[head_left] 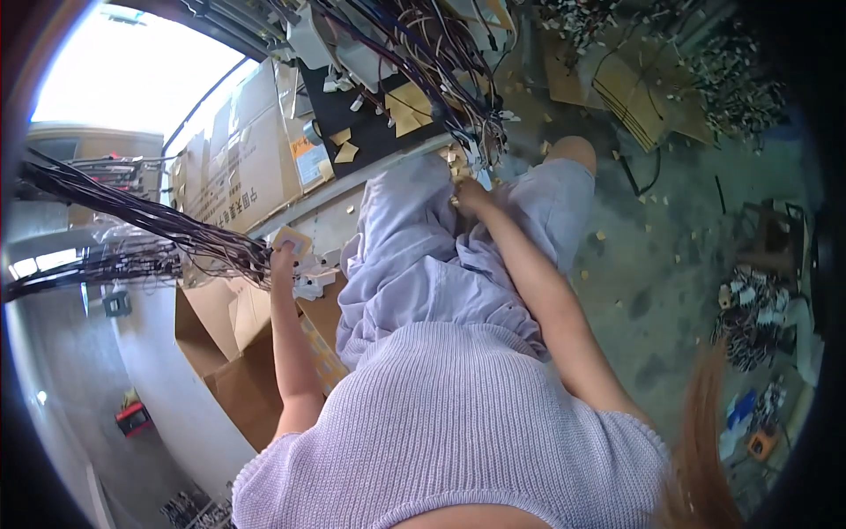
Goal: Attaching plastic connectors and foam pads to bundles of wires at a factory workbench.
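My left hand [282, 257] is closed round a cream-coloured flat square piece [293, 238] with a greyish middle; its exact kind does not show. Right beside that hand ends a thick bundle of dark cables [167, 220], with white connectors [313, 280] near my wrist. My right hand [473, 196] is between my knees, its fingers bent and closed. A small yellowish bit shows at these fingertips, too small to name. Just beyond them hang the ends of a second cable bundle [467, 97], with white connectors on its tips.
An open cardboard box [251, 397] stands below my left arm. A large flattened carton [238, 150] and a black board [352, 119] with yellow paper pieces lie ahead. Heaps of connectors [731, 79] and wires [753, 317] lie at the right. Yellow scraps dot the floor [634, 256].
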Action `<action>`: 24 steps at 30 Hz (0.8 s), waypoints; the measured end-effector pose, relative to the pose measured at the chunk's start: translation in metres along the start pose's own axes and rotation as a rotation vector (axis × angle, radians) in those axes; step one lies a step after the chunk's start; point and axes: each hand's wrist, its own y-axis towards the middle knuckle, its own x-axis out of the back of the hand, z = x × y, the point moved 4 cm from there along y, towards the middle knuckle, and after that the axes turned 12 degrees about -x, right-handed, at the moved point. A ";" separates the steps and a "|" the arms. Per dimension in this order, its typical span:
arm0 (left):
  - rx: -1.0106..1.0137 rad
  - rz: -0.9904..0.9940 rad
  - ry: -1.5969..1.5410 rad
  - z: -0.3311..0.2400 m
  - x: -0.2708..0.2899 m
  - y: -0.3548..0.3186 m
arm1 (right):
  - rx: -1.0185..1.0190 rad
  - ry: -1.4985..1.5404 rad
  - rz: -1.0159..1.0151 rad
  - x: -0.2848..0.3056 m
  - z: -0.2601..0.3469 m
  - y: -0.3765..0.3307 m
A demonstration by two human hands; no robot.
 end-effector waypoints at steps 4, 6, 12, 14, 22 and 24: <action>0.013 -0.015 -0.043 0.016 -0.011 0.017 | -0.166 -0.012 0.018 -0.004 -0.002 -0.022; -0.098 -0.058 0.073 0.039 -0.008 0.022 | -0.104 -0.131 0.032 0.007 0.026 -0.035; -0.285 0.052 0.332 -0.030 -0.029 -0.020 | -0.086 -0.145 -0.116 0.092 0.065 -0.083; -0.396 0.119 0.218 -0.079 -0.044 -0.044 | 0.159 0.064 -0.492 0.134 0.100 -0.118; -0.500 0.376 -0.376 -0.194 -0.103 -0.129 | 0.398 0.197 -0.782 0.181 0.164 -0.112; -0.397 0.581 -0.536 -0.203 -0.117 -0.138 | 0.490 0.065 -0.856 0.182 0.170 -0.109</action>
